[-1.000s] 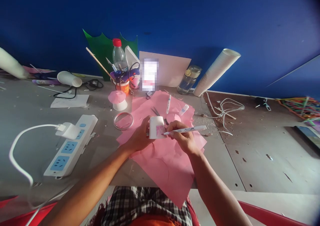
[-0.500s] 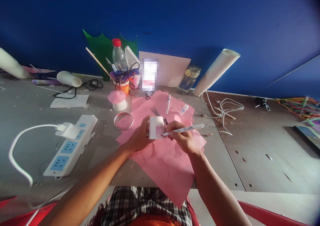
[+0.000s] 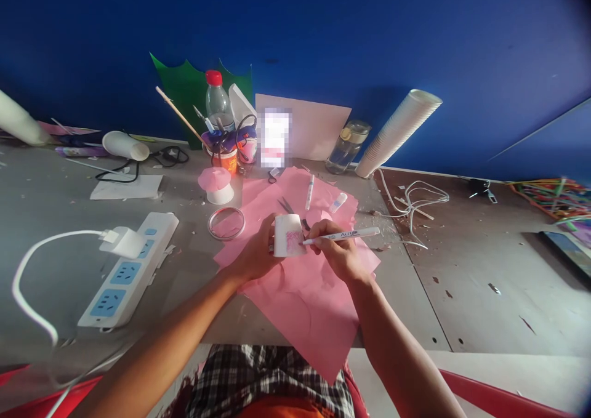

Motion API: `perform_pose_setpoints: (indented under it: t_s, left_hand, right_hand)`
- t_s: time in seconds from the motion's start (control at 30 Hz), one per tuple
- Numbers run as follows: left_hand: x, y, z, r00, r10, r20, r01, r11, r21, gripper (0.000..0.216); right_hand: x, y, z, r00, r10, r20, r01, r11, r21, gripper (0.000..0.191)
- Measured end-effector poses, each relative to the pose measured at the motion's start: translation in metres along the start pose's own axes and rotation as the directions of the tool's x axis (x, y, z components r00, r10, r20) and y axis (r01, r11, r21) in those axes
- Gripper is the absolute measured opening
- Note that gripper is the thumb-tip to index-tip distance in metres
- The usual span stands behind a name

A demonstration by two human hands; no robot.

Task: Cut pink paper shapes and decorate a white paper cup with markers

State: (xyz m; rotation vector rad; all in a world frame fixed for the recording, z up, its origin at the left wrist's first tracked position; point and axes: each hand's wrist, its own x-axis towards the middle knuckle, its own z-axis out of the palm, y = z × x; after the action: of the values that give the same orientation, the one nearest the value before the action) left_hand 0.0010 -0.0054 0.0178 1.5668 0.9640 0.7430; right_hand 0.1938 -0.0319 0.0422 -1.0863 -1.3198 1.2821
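My left hand (image 3: 260,249) is closed around a white paper cup (image 3: 281,236) from its left side. Pink pen strokes cover part of the cup's side facing me. Pinched in my right hand (image 3: 335,250) is a white acrylic marker (image 3: 353,234), its tip at the right edge of the pink patch. Whether the tip touches the cup I cannot tell. Both hands are above pink paper sheets (image 3: 305,307). Just behind the cup, scissors (image 3: 287,205) lie partly hidden. Another marker (image 3: 309,192) and a marker cap or short pen (image 3: 338,203) rest on the paper.
A small cup with a pink paper top (image 3: 217,185) and a tape roll (image 3: 226,223) stand left of the paper. A power strip (image 3: 132,270) lies further left. At the back are a lit phone (image 3: 275,136), a glass bottle (image 3: 348,147) and stacked cups (image 3: 399,133).
The marker tip has shifted slightly up along the cup's pink patch, and the strokes look denser. My left hand keeps its hold on the cup.
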Motion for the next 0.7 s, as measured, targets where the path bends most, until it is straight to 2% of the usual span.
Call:
perform_pose_setpoints:
  t_s: [0.1, 0.23, 0.37, 0.5, 0.63, 0.7]
  left_hand:
    - [0.0004, -0.0006, -0.0001, 1.000, 0.004, 0.000, -0.004, 1.000, -0.005, 0.063]
    - [0.0004, -0.0014, 0.0000, 1.000, 0.025, -0.012, -0.025, 1.000, -0.004, 0.064]
    - [0.0001, -0.0014, -0.0003, 1.000, 0.015, 0.002, -0.015, 1.000, -0.015, 0.063]
    - [-0.0002, -0.0012, -0.0002, 1.000, 0.025, -0.005, -0.025, 0.999, -0.025, 0.067]
    - [-0.0004, 0.0003, 0.0001, 1.000, 0.006, -0.004, -0.006, 1.000, -0.012, 0.063]
    - [-0.0003, 0.0010, 0.0002, 1.000, 0.015, -0.009, -0.016, 1.000, -0.005, 0.062]
  right_hand:
    - [0.0003, 0.0018, -0.0011, 0.997, 0.022, 0.070, -0.024, 0.999, 0.035, 0.004]
    - [0.0005, 0.0037, -0.0024, 1.000, 0.003, -0.027, -0.002, 0.998, 0.060, 0.005]
    - [0.0000, 0.0029, -0.0028, 0.995, 0.020, 0.103, -0.024, 0.999, 0.038, 0.004]
    - [0.0003, 0.0025, -0.0027, 1.000, 0.008, -0.012, -0.007, 0.999, 0.053, 0.005]
    - [0.0006, 0.0023, -0.0026, 0.996, 0.027, 0.086, -0.031, 0.999, 0.042, 0.004]
    - [0.0003, 0.0020, -0.0024, 0.999, 0.013, 0.046, -0.015, 0.999, 0.050, 0.004]
